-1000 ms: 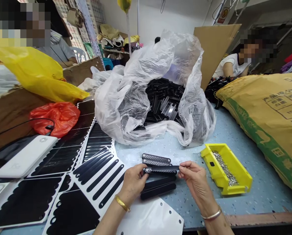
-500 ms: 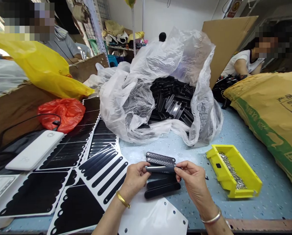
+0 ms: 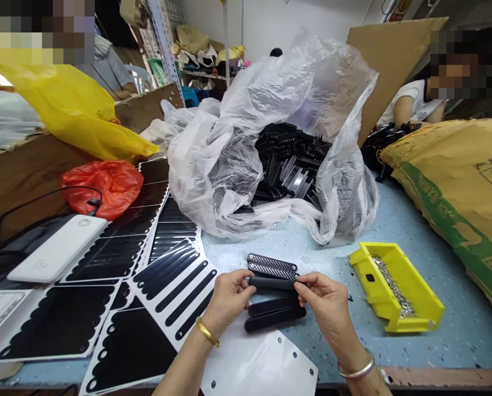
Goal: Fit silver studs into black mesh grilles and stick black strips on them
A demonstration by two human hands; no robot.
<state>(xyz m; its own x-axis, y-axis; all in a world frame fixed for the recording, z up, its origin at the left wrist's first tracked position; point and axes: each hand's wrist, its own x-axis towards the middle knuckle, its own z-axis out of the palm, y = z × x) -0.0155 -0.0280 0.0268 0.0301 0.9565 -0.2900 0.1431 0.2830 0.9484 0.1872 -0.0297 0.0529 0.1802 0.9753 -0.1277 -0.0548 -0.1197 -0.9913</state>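
Note:
Between my hands is a slim black strip [image 3: 272, 283], held level by its two ends. My left hand [image 3: 232, 294] pinches the left end with thumb and fingers, and my right hand [image 3: 324, 300] pinches the right end. Just behind the strip lie black pieces with a perforated metallic pattern [image 3: 272, 266]. Two smooth black bars [image 3: 275, 318] rest side by side just in front of it. To the left is a white sheet of black adhesive-looking strips [image 3: 183, 289], some places on it bare. A plain white sheet [image 3: 262, 363] with holes lies below my hands.
A clear plastic bag [image 3: 213, 181] full of black pieces [image 3: 295, 165] stands at the back. At right are a yellow bin [image 3: 419, 280] of small metal parts and a large sack [image 3: 468, 176]. A white power bank [image 3: 58, 247] and red bag [image 3: 105, 187] sit left. Two people are nearby.
The strip has turned slightly in my fingers, so its shiny highlight is gone and a dull dark face shows. Both hands keep their grip in nearly the same place.

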